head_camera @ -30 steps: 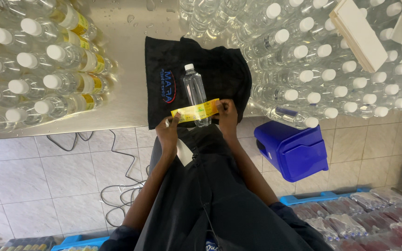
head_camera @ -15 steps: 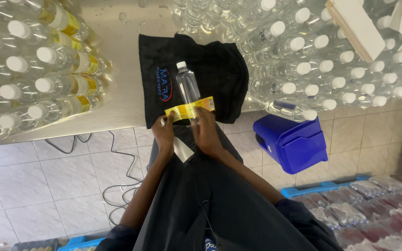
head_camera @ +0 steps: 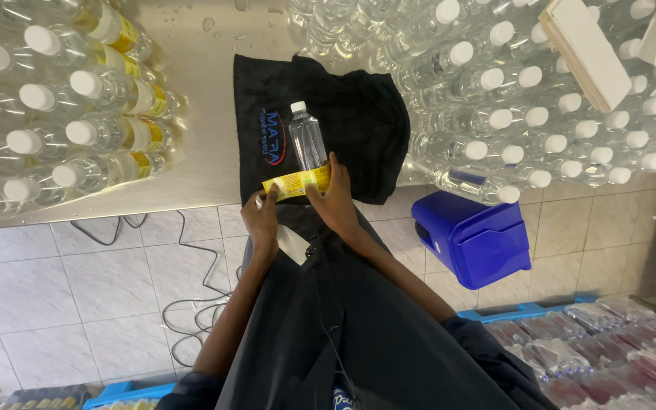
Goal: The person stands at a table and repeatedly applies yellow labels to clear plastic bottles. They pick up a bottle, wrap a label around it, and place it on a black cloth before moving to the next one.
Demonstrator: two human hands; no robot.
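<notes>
1. I'm watching the clear bottle [head_camera: 307,140] lying on the black cloth [head_camera: 366,114], frame center-top.
2. Left hand [head_camera: 262,218] is pinching the yellow label [head_camera: 295,183] end; right hand [head_camera: 335,199] is pressing flat over it, fingers spread narrow.
3. Step, I reckon: label wrapping round the btl.
4. Next probably needs smoothing w/ even pressure, keeping the edge straight.

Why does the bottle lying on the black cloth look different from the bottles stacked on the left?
The single clear plastic bottle lies alone on the black cloth; the stacked clear bottles on the left are packed in rows. The single bottle's yellow label is only being pressed on by both hands; the stacked bottles already wear theirs. All have white caps.
</notes>
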